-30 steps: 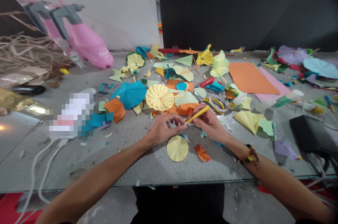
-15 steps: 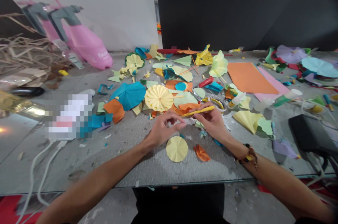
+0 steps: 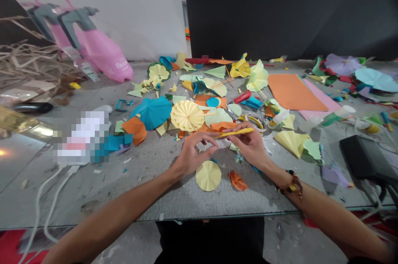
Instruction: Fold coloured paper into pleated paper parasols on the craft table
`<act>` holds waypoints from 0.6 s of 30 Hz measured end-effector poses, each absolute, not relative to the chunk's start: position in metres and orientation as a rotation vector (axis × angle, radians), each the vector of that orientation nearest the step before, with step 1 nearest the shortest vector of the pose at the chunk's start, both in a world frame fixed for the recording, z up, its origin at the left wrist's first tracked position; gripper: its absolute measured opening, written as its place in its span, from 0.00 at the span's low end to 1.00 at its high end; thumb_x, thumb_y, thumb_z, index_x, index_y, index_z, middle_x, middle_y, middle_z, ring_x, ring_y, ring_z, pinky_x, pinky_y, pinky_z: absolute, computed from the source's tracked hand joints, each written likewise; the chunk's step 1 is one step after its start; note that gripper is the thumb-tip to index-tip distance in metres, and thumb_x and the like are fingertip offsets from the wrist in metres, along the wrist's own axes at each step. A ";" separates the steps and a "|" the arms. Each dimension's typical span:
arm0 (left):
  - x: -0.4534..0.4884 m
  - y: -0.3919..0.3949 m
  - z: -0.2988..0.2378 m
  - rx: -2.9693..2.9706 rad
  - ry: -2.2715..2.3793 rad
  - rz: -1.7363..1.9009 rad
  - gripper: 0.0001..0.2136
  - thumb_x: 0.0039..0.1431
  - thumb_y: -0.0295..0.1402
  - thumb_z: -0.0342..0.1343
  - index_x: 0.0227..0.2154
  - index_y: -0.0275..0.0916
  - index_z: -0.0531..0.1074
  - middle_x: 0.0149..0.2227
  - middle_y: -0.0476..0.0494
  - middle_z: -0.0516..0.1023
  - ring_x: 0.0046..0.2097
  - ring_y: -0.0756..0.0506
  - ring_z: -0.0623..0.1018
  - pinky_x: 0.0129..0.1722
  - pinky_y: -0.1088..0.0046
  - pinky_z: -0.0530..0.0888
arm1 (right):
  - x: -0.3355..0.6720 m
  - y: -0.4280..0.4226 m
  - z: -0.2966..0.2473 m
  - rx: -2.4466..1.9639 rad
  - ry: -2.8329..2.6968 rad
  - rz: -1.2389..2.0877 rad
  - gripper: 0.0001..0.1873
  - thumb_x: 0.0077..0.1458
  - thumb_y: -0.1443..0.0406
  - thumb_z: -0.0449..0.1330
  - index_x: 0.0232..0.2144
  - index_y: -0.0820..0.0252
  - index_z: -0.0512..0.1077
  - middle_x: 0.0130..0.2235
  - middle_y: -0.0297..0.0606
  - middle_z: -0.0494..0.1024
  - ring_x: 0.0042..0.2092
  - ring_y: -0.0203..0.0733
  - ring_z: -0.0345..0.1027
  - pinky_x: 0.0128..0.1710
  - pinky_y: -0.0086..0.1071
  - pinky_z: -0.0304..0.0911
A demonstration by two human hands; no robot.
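I have the right hand [image 3: 248, 145] pinched on the yellow stick [image 3: 236, 132], thumb below and fingertips over it, so the stick lies nearly level above the table [image 3: 174, 197], with its free end pointing right toward the tape rolls [image 3: 256, 121]. The left hand [image 3: 189, 154] is curled with thumb and forefinger brought together at the stick's other end. From this head view I cannot tell whether those fingertips actually grip the stick or only close just beside it. Directly below the two hands, flat on the table and touched by neither, lies a pale yellow paper disc [image 3: 208, 175], with a crumpled orange scrap [image 3: 238, 181] just to its right. I judge the step in hand to be working the stick between the fingertips, perhaps rolling or tightening it, with the disc laid ready near it. By my reading, the next move calls for a firm two-point hold on the stick and a steady right wrist, since the stick is thin and would slip or bend under a careless squeeze. Beyond the hands the table is crowded: a pleated yellow rosette [image 3: 187, 115], a teal paper canopy [image 3: 152, 111] and a flat orange sheet [image 3: 292, 91] farther right, all well apart from the grip.
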State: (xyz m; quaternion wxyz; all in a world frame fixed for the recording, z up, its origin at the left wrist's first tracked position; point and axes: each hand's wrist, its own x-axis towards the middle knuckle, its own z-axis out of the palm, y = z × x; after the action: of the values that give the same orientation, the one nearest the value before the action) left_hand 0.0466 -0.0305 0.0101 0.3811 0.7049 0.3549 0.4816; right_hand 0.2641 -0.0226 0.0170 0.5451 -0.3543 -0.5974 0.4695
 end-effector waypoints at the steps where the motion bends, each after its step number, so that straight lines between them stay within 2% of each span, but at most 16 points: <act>1: 0.047 -0.031 0.011 1.784 0.921 1.222 0.02 0.63 0.33 0.64 0.36 0.42 0.78 0.48 0.42 0.84 0.53 0.41 0.81 0.51 0.64 0.74 | 0.265 -0.023 0.016 -0.830 -1.430 1.121 0.12 0.61 0.60 0.69 0.40 0.51 0.68 0.45 0.38 0.84 0.52 0.44 0.79 0.48 0.36 0.75; 11: 0.046 -0.025 0.009 1.754 1.000 1.155 0.06 0.60 0.37 0.66 0.35 0.40 0.78 0.43 0.44 0.84 0.45 0.45 0.81 0.41 0.70 0.72 | 0.268 -0.023 0.018 -0.864 -1.519 1.210 0.11 0.61 0.60 0.68 0.39 0.52 0.68 0.47 0.40 0.84 0.49 0.42 0.80 0.47 0.34 0.74; 18: 0.047 -0.022 0.006 1.567 0.918 1.163 0.09 0.59 0.40 0.67 0.34 0.40 0.78 0.43 0.42 0.83 0.47 0.44 0.81 0.49 0.67 0.76 | 0.267 -0.022 0.021 -0.884 -1.443 1.263 0.12 0.56 0.60 0.71 0.34 0.53 0.70 0.46 0.39 0.85 0.51 0.45 0.80 0.50 0.37 0.74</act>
State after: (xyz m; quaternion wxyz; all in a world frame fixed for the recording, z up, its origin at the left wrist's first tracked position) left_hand 0.0473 -0.0223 0.0062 0.4728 0.6402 0.3750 0.4754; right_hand 0.2673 -0.0222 0.0210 0.4925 -0.3643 -0.5949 0.5204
